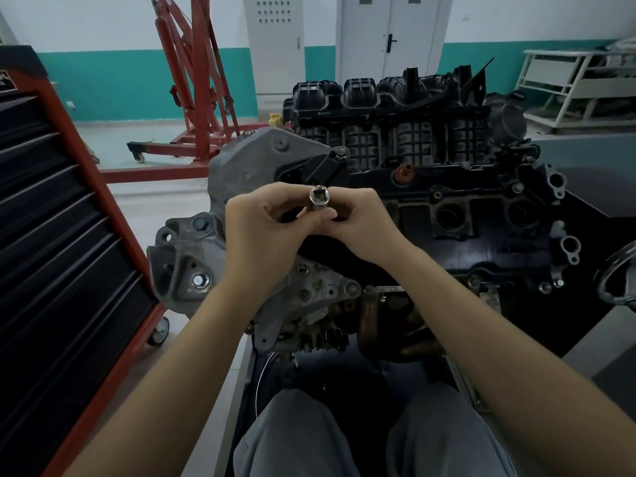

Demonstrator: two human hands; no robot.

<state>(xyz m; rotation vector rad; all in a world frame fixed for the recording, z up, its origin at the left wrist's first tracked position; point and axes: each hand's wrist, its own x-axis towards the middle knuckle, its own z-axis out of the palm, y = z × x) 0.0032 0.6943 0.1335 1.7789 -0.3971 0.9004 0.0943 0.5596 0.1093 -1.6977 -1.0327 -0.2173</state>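
A shiny metal socket [319, 198] with a square drive hole facing me is held upright above a car engine [447, 208]. My left hand [265, 232] pinches its lower part from the left with thumb and fingers. My right hand [361, 225] grips it from the right, fingers curled round its base. The socket's lower end is hidden between my fingers. Both hands hover over the engine's front left corner, near a grey timing cover [247, 166].
A red and black tool cabinet [69, 235] on wheels stands close on the left. A red engine crane [196, 80] is behind it. The black intake manifold [385, 108] rises at the engine's far side. A white rack [578, 80] stands at the back right. My knees [371, 438] are below.
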